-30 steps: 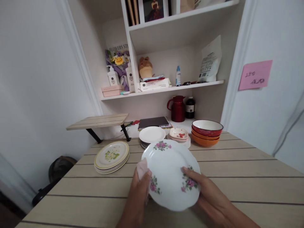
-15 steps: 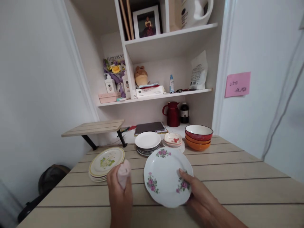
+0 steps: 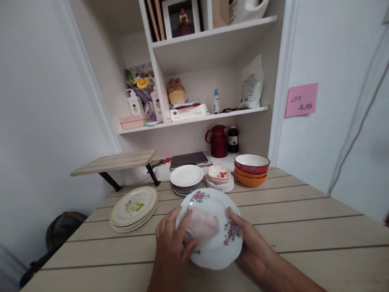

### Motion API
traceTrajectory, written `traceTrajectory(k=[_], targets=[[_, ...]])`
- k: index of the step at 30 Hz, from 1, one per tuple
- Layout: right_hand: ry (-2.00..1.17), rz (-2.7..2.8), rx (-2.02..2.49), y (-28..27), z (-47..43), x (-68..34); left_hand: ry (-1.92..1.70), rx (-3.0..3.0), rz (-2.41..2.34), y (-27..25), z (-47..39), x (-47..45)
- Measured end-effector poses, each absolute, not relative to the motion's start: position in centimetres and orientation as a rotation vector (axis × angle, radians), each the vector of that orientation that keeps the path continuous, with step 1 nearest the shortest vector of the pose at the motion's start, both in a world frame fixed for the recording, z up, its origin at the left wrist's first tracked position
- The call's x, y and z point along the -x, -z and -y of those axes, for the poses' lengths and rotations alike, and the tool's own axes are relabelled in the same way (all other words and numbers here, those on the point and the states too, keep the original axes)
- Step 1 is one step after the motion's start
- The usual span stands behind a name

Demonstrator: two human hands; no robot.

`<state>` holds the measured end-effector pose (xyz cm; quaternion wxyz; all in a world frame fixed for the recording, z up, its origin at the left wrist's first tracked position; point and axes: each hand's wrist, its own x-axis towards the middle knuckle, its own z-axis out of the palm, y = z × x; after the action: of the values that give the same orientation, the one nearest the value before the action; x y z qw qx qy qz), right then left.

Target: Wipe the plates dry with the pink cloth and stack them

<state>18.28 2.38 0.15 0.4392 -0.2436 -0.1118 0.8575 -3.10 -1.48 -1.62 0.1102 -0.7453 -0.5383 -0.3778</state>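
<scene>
Through the head camera I see my right hand (image 3: 253, 247) grasping the flowered plate (image 3: 216, 250) by its right side, thumb over the rim and onto the face. My left hand (image 3: 173, 235) is at the plate's left side, fingers spread against a pale pink cloth (image 3: 202, 224) that lies bunched on the plate; I can't tell whether those fingers pinch the cloth or only press it. The plate is over the near part of the desk (image 3: 310, 227), in front of me. To its left I have a stack of yellow-rimmed plates (image 3: 134, 207); just beyond it, a stack topped by a white plate (image 3: 187, 175), then small patterned dishes (image 3: 219, 173) on white plates, and stacked bowls (image 3: 252, 165), red over orange. Farther back stand a red jug (image 3: 219, 142) and a dark bottle (image 3: 233, 140), side by side.
</scene>
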Motion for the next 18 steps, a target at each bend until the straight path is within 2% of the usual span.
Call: traceTrajectory(k=[5,7,9,14,18], targets=[[-2.261,0.326,0.553,0.0,-1.9,-18.1,1.141,2.675,1.694,0.6,2.8,-0.7],[-2.334,0.376,0.567,0.1,-1.4,-17.8,1.286,2.702,1.857,0.2,3.4,-2.1],[-2.381,0.421,0.600,0.4,-0.8,-17.5,1.304,2.772,1.786,-0.1,3.5,-2.4],[-2.353,0.467,0.552,1.1,0.2,-16.6,1.253,2.409,1.605,0.1,2.6,0.3],[-2.340,0.396,0.542,0.8,-0.5,-16.8,1.022,2.115,1.543,0.7,2.3,1.6]])
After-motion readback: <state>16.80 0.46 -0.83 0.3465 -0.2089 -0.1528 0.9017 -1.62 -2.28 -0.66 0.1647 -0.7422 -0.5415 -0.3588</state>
